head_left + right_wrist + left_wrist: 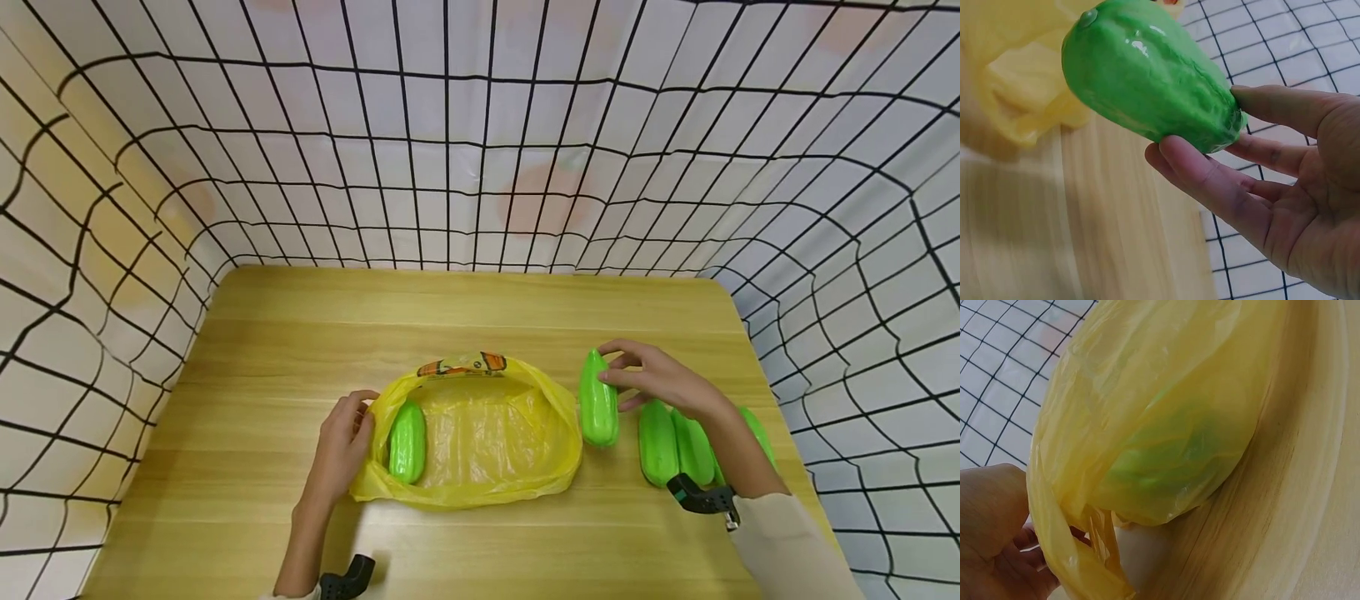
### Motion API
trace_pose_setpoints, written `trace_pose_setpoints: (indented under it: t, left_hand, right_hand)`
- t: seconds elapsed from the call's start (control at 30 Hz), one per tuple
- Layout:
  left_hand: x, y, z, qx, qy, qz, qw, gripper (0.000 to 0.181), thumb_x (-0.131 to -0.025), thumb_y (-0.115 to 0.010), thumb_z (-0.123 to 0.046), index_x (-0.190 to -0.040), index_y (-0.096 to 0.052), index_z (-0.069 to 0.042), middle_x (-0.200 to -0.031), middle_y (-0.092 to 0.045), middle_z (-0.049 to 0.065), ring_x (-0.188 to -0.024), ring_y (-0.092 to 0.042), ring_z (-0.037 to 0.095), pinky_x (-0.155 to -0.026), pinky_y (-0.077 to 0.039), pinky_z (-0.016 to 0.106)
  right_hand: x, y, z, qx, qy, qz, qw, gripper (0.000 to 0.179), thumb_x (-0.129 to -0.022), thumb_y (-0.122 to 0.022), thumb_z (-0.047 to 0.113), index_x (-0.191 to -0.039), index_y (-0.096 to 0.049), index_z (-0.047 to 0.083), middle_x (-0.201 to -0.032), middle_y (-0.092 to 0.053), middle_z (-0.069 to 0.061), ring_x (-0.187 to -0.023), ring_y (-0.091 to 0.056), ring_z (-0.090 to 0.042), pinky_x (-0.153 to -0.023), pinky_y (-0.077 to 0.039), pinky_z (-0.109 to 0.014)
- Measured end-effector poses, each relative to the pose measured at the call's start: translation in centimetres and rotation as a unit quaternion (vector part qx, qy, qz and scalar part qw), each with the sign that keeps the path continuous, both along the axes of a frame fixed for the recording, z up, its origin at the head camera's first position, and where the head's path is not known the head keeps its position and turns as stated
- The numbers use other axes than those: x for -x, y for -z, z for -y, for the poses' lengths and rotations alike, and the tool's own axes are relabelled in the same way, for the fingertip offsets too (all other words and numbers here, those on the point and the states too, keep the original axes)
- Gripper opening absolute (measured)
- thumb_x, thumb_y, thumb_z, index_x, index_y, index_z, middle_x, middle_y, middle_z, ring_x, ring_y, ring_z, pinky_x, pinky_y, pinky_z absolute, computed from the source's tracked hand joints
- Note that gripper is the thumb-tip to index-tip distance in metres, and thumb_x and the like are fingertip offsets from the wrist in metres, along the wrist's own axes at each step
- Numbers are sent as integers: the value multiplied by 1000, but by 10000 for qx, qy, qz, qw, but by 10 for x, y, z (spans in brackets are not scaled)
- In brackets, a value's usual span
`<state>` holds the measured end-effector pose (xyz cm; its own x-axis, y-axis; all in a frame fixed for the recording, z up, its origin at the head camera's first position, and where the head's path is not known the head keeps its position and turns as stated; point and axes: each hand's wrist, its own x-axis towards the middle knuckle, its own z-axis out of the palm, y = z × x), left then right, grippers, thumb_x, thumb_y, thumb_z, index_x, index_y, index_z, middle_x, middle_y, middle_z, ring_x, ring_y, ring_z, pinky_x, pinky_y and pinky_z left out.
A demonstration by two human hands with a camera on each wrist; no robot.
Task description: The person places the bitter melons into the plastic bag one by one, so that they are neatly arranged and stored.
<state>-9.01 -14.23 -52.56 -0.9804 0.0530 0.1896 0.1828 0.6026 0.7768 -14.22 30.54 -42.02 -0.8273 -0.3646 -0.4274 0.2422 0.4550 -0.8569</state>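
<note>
A yellow plastic bag (487, 492) lies on the table with its mouth spread wide. My left hand (347, 437) grips the bag's left rim; in the left wrist view the fingers go partly behind the film. One glossy green papaya (407, 442) lies inside at the left end, showing as a green shape through the plastic in the left wrist view. Just off the bag's right edge, my right hand (647, 375) pinches another green papaya (1147, 75) by its narrow end, fingers and thumb on opposite sides. Its rounded end points toward the bag in the right wrist view.
Several more green papayas (658, 446) lie side by side at the right, partly under my right forearm. A black wire grid (480, 175) backed by white cloth encloses the wooden table (247, 358) at the back and sides.
</note>
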Motion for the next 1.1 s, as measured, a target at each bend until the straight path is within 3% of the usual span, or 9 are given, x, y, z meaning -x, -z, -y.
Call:
trace_pose_setpoints:
  t: [0.57, 1.1]
  left_hand:
    - [1, -1, 0, -39, 65, 17, 10000, 27, -89, -53, 0, -113, -55, -11, -86, -53, 3, -73, -50, 15, -61, -45, 28]
    - [1, 0, 2, -31, 153, -138, 9998, 26, -90, -50, -1, -114, -56, -10, -88, -54, 2, -75, -51, 14, -61, -45, 30]
  right_hand:
    - [10, -15, 58, 352, -329, -264, 9985, 52, -88, -60, 31, -134, -40, 14, -118, -43, -19, -82, -61, -34, -69, -52, -46]
    - [14, -13, 110, 417, -752, -506, 9950, 45, -88, -60, 33, -129, -44, 22, -117, -49, -11, -96, -57, -28, -67, -53, -43]
